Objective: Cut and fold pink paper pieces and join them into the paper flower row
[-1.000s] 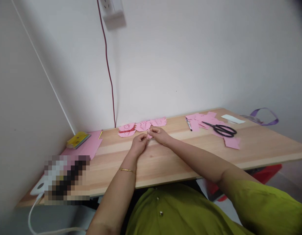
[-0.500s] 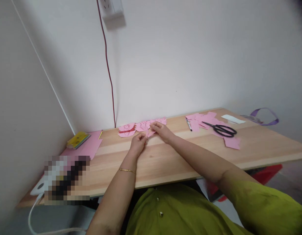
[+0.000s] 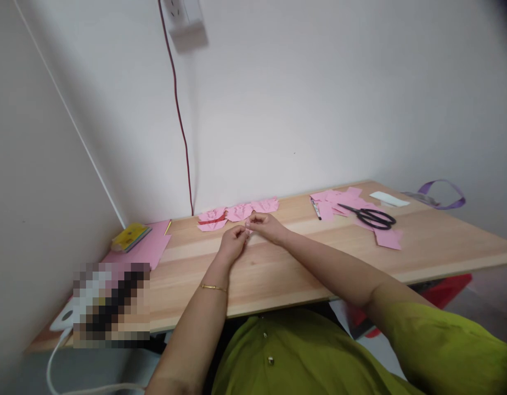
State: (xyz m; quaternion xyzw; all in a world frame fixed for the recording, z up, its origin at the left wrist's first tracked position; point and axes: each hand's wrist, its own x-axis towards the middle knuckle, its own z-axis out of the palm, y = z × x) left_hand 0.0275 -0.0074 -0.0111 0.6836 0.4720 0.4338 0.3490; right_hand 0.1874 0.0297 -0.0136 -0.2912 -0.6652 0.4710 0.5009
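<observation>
Above the middle of the wooden table (image 3: 278, 274), my left hand (image 3: 232, 243) and my right hand (image 3: 265, 226) meet at the fingertips. Both are closed in a pinch on a small piece of pink paper (image 3: 248, 231), which is mostly covered by the fingers. Just behind them, along the wall, lies a row of folded pink paper pieces (image 3: 238, 212). A red strip (image 3: 212, 221) lies across the leftmost of these.
To the right, black-handled scissors (image 3: 375, 218) rest on scattered pink paper scraps (image 3: 331, 203), beside a pen (image 3: 315, 209) and a white strip (image 3: 389, 198). On the left are pink sheets (image 3: 148, 249), a yellow packet (image 3: 130, 237) and a white power strip (image 3: 64, 318).
My right hand has moved a little left and down, closer to my left hand. The pink paper between them, visible before as a pointed piece, is now mostly covered by fingers.
</observation>
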